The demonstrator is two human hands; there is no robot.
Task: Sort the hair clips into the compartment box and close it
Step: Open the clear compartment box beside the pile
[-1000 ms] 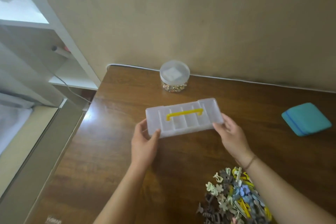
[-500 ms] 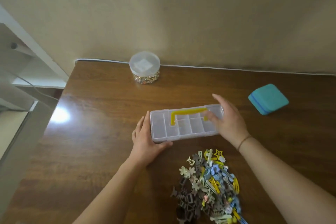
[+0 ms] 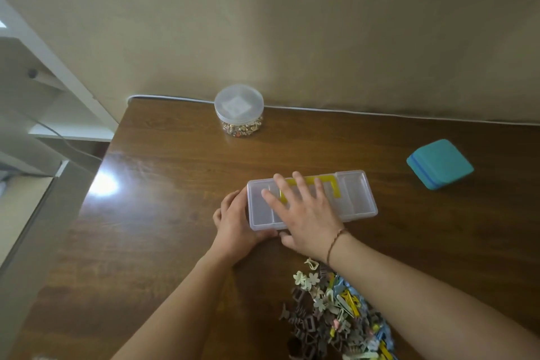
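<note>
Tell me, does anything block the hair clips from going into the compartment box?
Yes. The compartment box has its clear lid down, with the right hand spread flat on top and the left hand at its left end. The hair clips lie heaped on the table in front.

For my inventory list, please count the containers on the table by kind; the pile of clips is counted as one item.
Compartment box: 1
Round jar: 1
Teal case: 1
Clip pile: 1
Total: 4
</note>
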